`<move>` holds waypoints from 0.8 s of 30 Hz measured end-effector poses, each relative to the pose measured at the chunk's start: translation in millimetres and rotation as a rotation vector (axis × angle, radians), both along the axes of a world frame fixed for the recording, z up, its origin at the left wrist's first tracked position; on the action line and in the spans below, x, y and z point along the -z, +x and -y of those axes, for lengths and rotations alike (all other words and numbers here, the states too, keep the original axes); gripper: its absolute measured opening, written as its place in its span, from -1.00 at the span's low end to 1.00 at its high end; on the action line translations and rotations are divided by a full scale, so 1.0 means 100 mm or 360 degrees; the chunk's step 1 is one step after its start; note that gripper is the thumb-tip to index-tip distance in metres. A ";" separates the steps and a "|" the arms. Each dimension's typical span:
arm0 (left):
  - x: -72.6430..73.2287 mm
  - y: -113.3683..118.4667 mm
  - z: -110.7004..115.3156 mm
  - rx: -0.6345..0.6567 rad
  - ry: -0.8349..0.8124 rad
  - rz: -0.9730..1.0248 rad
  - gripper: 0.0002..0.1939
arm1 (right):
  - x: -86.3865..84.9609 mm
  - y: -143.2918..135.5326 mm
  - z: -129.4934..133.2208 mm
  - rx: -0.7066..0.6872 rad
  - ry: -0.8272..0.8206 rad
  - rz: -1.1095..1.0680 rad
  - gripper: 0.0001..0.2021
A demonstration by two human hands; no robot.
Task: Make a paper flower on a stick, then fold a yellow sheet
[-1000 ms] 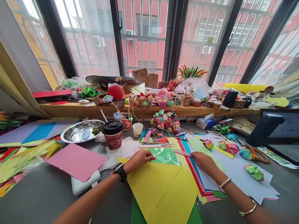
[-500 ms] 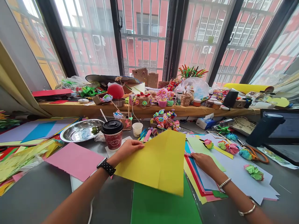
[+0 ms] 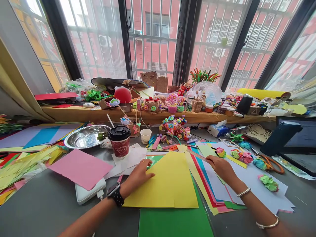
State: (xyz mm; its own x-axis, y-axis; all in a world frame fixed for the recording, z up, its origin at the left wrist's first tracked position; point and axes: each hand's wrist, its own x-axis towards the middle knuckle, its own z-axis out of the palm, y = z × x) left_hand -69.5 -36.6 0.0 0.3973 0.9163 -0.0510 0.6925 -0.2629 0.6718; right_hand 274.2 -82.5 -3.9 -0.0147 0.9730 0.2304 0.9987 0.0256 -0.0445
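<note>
A yellow paper sheet with a slanted upper left edge lies flat over a green sheet or mat. My left hand rests on its left side, thumb spread away from the fingers. On the right, my right hand pinches the end of a thin clear strip that looks like a ruler. That strip points up and left, over the stack of coloured paper beside the yellow sheet. The fingertips of my right hand are partly hidden.
A lidded paper cup, a steel plate and a small white cup stand behind my left hand. Pink paper covers part of a white power bank. Crumpled paper flowers and orange-handled scissors are at right.
The yellow sheet, held up by my left hand before, now lies flat, and that hand has loosened its grip and moved lower. My right hand has risen slightly with the strip.
</note>
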 end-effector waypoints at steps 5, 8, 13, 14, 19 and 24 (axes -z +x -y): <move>-0.07 0.05 0.26 0.0698 0.0375 -0.0457 -0.08 | 0.03 -0.04 0.02 -0.0022 0.0044 -0.0064 -0.68; -0.06 0.04 0.31 0.0879 0.0330 -0.0539 -0.07 | 0.05 -0.06 0.04 -0.0034 0.0066 -0.0084 -0.68; -0.10 0.01 0.28 0.0937 0.0283 -0.0440 -0.34 | 0.03 -0.06 0.08 -0.0036 0.0076 -0.0108 -0.67; -0.11 0.01 0.27 0.0942 0.0272 -0.0415 -0.36 | 0.03 -0.05 0.08 -0.0040 0.0074 -0.0112 -0.67; -0.17 0.02 0.25 0.0892 0.0171 -0.0239 -0.53 | 0.04 -0.04 0.09 -0.0054 0.0068 -0.0123 -0.66; -0.19 0.01 0.22 0.0592 -0.0061 0.0068 -0.66 | 0.03 -0.04 0.10 -0.0044 0.0069 -0.0131 -0.67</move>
State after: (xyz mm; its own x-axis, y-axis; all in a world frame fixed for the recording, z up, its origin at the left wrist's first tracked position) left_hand -68.2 -58.2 19.0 0.7051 0.7067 -0.0586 0.5254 -0.4651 0.7124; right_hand 270.7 -92.2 -7.0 -0.0205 0.9616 0.2737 0.9906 0.0566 -0.1249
